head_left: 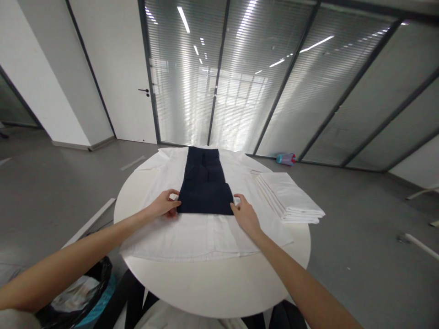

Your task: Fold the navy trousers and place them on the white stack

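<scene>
A dark navy folded garment (205, 185) lies lengthwise on a spread white cloth (206, 233) that covers much of a round white table (219, 283). My left hand (165, 204) pinches the garment's near left corner, fingers closed on the fabric. On the near right corner my right hand (244, 212) rests, thumb and fingers touching the edge of the dark fabric.
A stack of folded white cloths (291, 197) sits on the table's right side. A black bag with crumpled material (80, 292) stands on the floor at the lower left. A blue and red object (286, 158) lies on the floor by the glass wall.
</scene>
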A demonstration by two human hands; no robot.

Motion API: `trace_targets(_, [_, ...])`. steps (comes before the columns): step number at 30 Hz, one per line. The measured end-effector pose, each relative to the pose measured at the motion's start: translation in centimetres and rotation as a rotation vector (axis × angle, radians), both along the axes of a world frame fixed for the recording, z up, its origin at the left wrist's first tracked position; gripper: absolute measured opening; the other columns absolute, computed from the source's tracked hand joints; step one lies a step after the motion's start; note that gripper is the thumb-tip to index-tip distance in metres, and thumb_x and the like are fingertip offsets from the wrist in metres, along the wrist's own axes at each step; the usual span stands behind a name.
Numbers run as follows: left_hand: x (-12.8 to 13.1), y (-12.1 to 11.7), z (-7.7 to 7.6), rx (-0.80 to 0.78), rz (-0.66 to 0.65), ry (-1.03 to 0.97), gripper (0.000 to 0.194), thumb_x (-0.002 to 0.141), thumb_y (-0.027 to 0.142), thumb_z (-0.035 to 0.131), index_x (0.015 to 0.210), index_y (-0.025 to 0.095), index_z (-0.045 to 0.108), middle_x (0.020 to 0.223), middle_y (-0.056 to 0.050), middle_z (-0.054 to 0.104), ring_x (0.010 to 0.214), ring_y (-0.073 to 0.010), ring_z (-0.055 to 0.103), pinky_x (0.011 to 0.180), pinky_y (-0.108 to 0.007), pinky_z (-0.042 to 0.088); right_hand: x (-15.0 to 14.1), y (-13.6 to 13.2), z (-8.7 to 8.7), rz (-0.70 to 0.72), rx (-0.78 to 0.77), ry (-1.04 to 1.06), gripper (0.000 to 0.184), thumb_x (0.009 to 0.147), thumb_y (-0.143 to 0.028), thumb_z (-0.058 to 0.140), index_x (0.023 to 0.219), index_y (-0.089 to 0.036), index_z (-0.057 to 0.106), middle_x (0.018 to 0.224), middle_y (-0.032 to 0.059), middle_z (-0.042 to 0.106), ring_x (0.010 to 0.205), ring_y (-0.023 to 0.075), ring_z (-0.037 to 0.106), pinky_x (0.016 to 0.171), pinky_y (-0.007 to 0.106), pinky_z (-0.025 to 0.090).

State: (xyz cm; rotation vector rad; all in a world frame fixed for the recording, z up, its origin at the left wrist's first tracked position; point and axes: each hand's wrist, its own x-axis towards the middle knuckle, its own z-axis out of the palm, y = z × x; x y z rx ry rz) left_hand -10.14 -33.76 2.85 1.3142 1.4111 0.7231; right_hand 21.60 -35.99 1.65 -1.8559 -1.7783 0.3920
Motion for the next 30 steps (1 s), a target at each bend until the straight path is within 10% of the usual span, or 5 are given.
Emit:
trace_targets(8, [0.3, 0.1, 1.5, -0.042, -0.002, 0.029, 0.08, 0.079, 0.03, 0.072, 0.145, 0.023, 0.028, 0.06, 0.003, 0.065, 0.05, -0.0226, 0.069, 0.038, -0.018, 0.038, 0.3, 2.1, 1.0, -0.038, -0.078, -0.093, 0.048, 0.093, -0.044, 0.058, 0.133, -0.017, 0.056, 0.096, 0.0118, 0.073, 0.091, 0.0266, 0.069, 0.072, 0.033, 0.045])
trace_targets(15, [0.8, 5.1, 2.4, 0.045, 0.153, -0.061, 0.072, 0.073, 0.026, 0.08, 0.137, 0.02, 0.047, 0.064, 0.002, 0.066, 0.045, -0.0134, 0.06, 0.043, -0.019, 0.039, 1.0, 6.6, 1.3, -0.041, -0.265, 0.175, 0.046, 0.095, -0.051, 0.054, 0.107, -0.01, 0.071, 0.058, 0.007, 0.067, 0.052, 0.019, 0.064, 0.058, 0.028, 0.044])
trace_targets(22, [2.1, 7.5, 0.6, 0.154, 0.137, -0.39, 0.074, 0.066, 0.002, 0.071, 0.134, 0.023, 0.051, 0.082, -0.001, 0.07, 0.068, -0.0143, 0.067, 0.06, -0.022, 0.054, 0.4, 7.1, 0.1, 0.004, -0.05, 0.007, 0.025, 0.099, -0.03, 0.049, 0.097, -0.017, 0.07, 0.101, 0.0106, 0.074, 0.093, 0.0199, 0.069, 0.077, 0.027, 0.045])
trace_targets(30, [1.2, 8.1, -1.1, 0.137, 0.155, -0.466, 0.067, 0.067, 0.003, 0.068, 0.13, 0.02, 0.052, 0.091, -0.005, 0.068, 0.078, -0.0174, 0.068, 0.073, -0.031, 0.057, -0.7, 5.2, 0.4, -0.042, -0.023, -0.297, 0.03, 0.104, -0.035, 0.039, 0.115, -0.02, 0.063, 0.098, 0.0121, 0.073, 0.09, 0.0254, 0.068, 0.074, 0.033, 0.044])
